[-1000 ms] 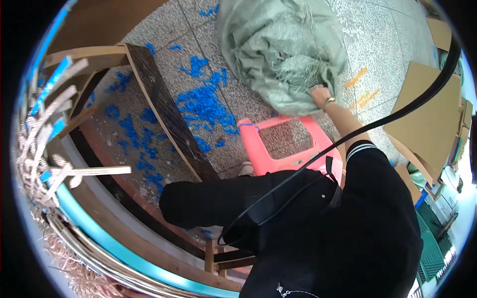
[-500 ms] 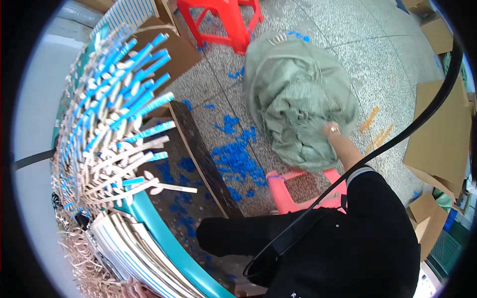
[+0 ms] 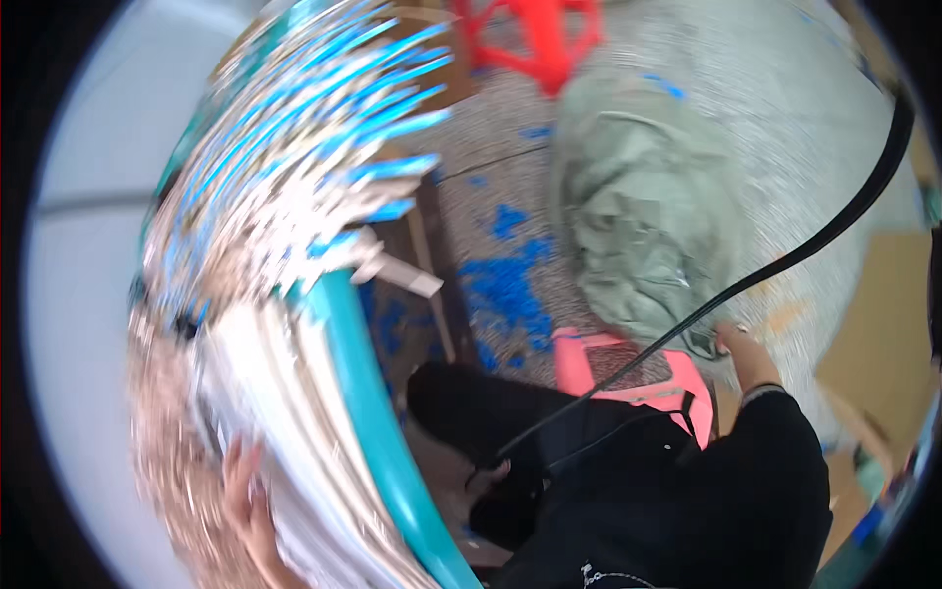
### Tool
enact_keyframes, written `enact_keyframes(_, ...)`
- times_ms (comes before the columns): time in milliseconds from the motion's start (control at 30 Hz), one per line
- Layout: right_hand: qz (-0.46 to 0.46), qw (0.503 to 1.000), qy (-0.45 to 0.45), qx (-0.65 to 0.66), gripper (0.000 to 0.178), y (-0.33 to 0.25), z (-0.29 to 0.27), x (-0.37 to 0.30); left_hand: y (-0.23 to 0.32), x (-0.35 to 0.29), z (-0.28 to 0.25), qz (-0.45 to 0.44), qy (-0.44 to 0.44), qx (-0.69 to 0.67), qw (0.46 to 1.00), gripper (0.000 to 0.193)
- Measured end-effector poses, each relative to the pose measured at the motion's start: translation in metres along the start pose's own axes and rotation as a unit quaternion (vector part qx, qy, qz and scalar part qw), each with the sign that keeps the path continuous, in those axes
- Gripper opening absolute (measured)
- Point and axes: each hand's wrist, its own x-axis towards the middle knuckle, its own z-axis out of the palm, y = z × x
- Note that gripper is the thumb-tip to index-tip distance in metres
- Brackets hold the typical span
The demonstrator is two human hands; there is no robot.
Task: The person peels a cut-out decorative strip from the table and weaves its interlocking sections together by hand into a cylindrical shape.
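My right hand (image 3: 742, 346) is closed on the lower right corner of a crumpled grey-green woven sack (image 3: 653, 196), which lies on the floor. At the lower left, my left hand (image 3: 253, 506) has its fingers apart, beside a stack of long white and cream strips (image 3: 304, 422); blur hides whether it touches them. Beyond the stack fans out a large bundle of blue and white strips with cream leaf-shaped pieces (image 3: 294, 196). A curved teal rim (image 3: 378, 432) runs along the stack's right side.
A pink stool (image 3: 692, 388) stands between my legs and the sack, a red stool (image 3: 549, 54) beyond it. Blue scraps (image 3: 505, 294) litter the floor beside a dark wooden edge (image 3: 432, 255). A black cable (image 3: 785, 260) crosses the view; cardboard (image 3: 868, 334) stands at the right.
My right hand has come nearer and to the right, drawing the sack's corner with it. My left hand has moved up beside the strips. The view has shifted and blurred.
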Motion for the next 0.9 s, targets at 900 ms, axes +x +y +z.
enact_keyframes(900,-0.707,0.422,0.567,-0.017,0.030,-0.482,-0.466,-0.429,0.028,0.007,0.019,0.134,0.092,-0.119,0.979,0.071)
